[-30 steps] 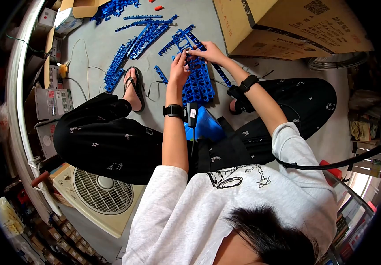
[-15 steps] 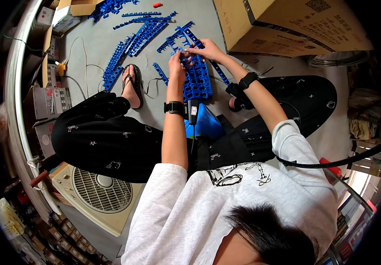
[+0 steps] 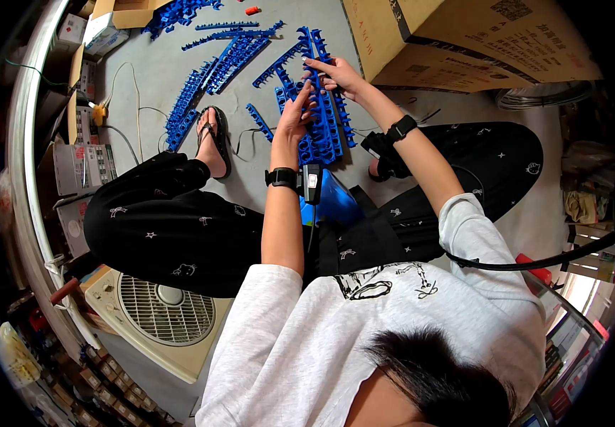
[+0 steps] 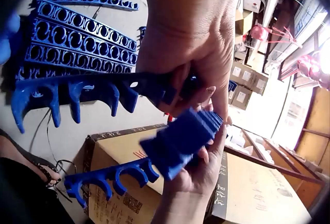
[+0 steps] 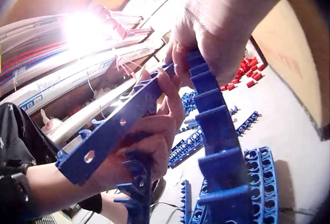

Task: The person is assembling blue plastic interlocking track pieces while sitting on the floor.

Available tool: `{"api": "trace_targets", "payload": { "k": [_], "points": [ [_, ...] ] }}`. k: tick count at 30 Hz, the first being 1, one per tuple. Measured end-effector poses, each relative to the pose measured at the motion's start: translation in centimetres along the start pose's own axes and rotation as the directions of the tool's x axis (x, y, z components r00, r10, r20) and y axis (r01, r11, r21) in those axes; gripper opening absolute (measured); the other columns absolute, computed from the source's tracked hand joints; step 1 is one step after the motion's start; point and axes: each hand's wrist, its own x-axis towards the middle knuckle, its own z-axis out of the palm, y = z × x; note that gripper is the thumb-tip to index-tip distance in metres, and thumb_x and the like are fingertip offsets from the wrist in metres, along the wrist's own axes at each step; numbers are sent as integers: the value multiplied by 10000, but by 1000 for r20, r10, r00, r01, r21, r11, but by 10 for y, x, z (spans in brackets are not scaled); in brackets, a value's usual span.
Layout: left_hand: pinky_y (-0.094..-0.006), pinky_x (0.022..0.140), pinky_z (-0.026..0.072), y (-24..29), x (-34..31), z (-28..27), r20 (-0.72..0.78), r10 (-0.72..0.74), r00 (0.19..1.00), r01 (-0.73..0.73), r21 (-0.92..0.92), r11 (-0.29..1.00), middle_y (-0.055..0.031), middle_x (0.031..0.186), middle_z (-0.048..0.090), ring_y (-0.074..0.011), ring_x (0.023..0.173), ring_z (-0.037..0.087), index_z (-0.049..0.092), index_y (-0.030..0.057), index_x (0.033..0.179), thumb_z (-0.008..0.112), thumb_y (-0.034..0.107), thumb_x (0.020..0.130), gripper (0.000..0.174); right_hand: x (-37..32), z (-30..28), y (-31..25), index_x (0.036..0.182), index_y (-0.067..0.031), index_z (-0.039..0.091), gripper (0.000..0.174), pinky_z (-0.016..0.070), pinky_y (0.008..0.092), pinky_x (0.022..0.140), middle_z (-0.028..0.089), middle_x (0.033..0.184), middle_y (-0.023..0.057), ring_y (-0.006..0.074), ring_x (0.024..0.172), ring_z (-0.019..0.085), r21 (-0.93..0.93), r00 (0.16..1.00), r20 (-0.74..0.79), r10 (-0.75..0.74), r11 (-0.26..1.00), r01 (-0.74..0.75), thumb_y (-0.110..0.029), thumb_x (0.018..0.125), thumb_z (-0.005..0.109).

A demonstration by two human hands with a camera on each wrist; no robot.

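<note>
"What's around, starting from the left?"

"Stacked boxes (image 3: 86,167) line the edge, with a cream box fan (image 3: 168,306) below the person's left leg. Further in, ribbed blue clip strips (image 3: 232,67) lie on the floor, and loose blue pieces (image 3: 175,16) are heaped beyond them. The sandalled left foot (image 3: 210,146) stands between those strips and the hands."

"And the hands?"

"The left hand (image 3: 296,119) pinches one blue clip strip (image 5: 111,126) between thumb and fingers. Just beyond it and to its right, the right hand (image 3: 347,80) has its fingers curled round the end of another clip strip (image 5: 221,131). Under both, rows of ring-shaped clips (image 3: 327,139) lie on the floor, partly hidden by them."

"What hems in the right side?"

"A big cardboard carton (image 3: 457,71) near the right hand, and a coil of wire (image 3: 546,99) next to it. A black cable (image 3: 528,269) crosses by the right sleeve."

"Any writing?"

"The left-hand boxes carry print too fine to read. The carton shows a QR code (image 3: 512,10), what looks like the letter A beside it, and Chinese characters too small for me to make out."
</note>
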Motion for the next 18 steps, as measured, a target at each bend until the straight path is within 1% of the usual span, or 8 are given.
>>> {"api": "trace_targets", "payload": {
  "k": [1, 3, 6, 8, 10, 11, 14, 18],
  "points": [
    [-207, 459, 244, -4, 5, -4, -87, 0, 996, 2, 23, 1000, 24, 644, 465, -60, 490, 357, 562, 113, 847, 655, 475, 681, 409, 1, 0, 1, 849, -8, 535, 363, 340, 188, 385, 532, 661, 24, 31, 422, 360, 1, 1000, 0, 0, 1000, 0, -349, 766, 627],
    [-254, 569, 270, -5, 11, -9, -251, -25, 968, 51, 95, 994, 32, 725, 454, -81, 613, 352, 573, 129, 841, 680, 542, 594, 493, 5, -2, 4, 971, 12, 505, 486, 373, 208, 411, 538, 768, 84, 68, 485, 392, -43, 974, -223, 26, 998, -37, -451, 824, 494],
    [-237, 544, 259, -3, 14, -12, -372, -60, 926, 116, 128, 985, 48, 703, 423, -70, 596, 345, 580, 140, 826, 693, 522, 586, 465, 14, -15, 9, 1039, 9, 480, 559, 416, 240, 470, 526, 811, 108, 103, 566, 423, 61, 976, -195, 93, 995, -83, -506, 854, 370],
    [-231, 546, 278, -1, 14, -15, -298, -42, 954, 93, 162, 982, 46, 682, 444, -60, 602, 377, 590, 132, 806, 685, 462, 616, 393, 15, -17, 11, 1046, 0, 507, 503, 397, 248, 526, 478, 811, 74, 94, 639, 428, 107, 973, -191, 130, 988, -111, -455, 870, 386],
    [-219, 548, 315, 3, 11, -14, -143, -11, 990, 43, 222, 974, 44, 638, 485, -40, 615, 442, 610, 117, 768, 670, 344, 677, 252, 19, -18, 18, 980, -2, 527, 467, 442, 276, 535, 526, 802, 96, 125, 669, 470, 107, 977, -110, 182, 979, -171, -437, 874, 391],
    [-205, 511, 336, 1, 11, -9, -134, 4, 991, 16, 150, 989, 42, 609, 520, -33, 557, 465, 615, 104, 737, 633, 247, 722, 145, 21, -18, 22, 903, -20, 573, 414, 451, 277, 545, 537, 774, 69, 119, 686, 485, 145, 975, -91, 202, 972, -188, -406, 870, 430],
    [-189, 435, 324, 7, 0, 0, -48, 164, 985, -142, 298, 944, 53, 614, 532, -31, 490, 467, 612, 102, 739, 613, 223, 738, 121, 19, -14, 25, 843, -34, 602, 394, 464, 261, 555, 539, 722, 33, 108, 673, 494, 41, 975, -63, 213, 977, -211, -407, 847, 479],
    [-170, 444, 324, -4, 11, -1, -171, 104, 980, -81, 135, 988, 51, 651, 539, -35, 495, 462, 609, 103, 760, 599, 327, 780, 225, 11, -7, 20, 787, -38, 619, 387, 473, 226, 537, 583, 687, 25, 108, 574, 566, -4, 967, -143, 213, 977, -215, -415, 811, 538]
  ]
}}
